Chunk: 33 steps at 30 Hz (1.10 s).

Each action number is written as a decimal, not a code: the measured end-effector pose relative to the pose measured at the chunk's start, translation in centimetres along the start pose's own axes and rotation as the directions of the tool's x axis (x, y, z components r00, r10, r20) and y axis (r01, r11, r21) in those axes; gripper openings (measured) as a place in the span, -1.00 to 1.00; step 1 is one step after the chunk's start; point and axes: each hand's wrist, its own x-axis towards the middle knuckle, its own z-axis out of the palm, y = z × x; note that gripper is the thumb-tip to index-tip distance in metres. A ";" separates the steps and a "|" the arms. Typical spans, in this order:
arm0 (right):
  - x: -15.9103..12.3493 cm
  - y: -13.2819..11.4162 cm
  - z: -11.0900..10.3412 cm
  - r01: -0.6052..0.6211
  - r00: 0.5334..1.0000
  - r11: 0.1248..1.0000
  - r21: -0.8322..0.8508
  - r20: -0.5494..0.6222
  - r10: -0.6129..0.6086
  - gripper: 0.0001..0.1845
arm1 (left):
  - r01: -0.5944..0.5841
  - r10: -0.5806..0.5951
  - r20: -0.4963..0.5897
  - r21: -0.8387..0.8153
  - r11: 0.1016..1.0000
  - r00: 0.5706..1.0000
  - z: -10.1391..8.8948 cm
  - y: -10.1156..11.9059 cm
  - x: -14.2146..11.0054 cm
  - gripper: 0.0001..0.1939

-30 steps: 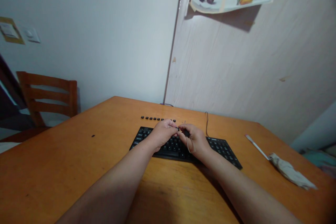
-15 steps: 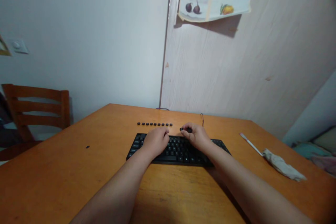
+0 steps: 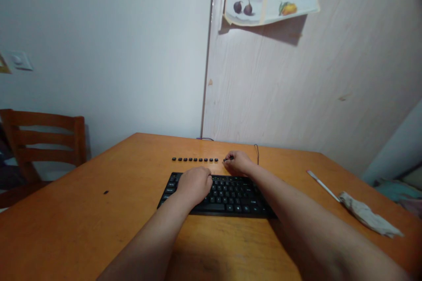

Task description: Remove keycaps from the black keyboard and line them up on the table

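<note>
A black keyboard (image 3: 231, 195) lies on the orange wooden table (image 3: 99, 219). My left hand (image 3: 194, 184) rests on its left half with the fingers curled down. Beyond the keyboard's far edge, my right hand (image 3: 238, 162) pinches a small black keycap (image 3: 227, 159) against the table. That keycap sits at the right end of a row of several loose black keycaps (image 3: 194, 159) lined up behind the keyboard.
A thin white stick with a crumpled cloth (image 3: 365, 215) lies at the table's right. A black cable (image 3: 257, 151) runs back toward the wall. A wooden chair (image 3: 42, 140) stands at the left. One dark speck (image 3: 106, 192) lies on the table's left part.
My hands parted over the keyboard. The right hand carried a keycap away from the keys to the end of the row behind. The left hand settled onto the keyboard's left half.
</note>
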 end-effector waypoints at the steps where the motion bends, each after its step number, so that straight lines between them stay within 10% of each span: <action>1: 0.2 -0.1 0.3 -0.003 1.000 1.000 -0.001 0.007 0.003 -0.91 | 0.004 -0.004 0.005 0.008 1.000 1.000 0.0 0.0 0.0 -0.66; 33: 1.0 -0.3 1.2 -0.008 0.996 0.997 0.079 0.094 0.000 -0.92 | 0.040 -0.041 0.008 0.101 0.994 0.999 -0.1 0.3 0.2 -0.68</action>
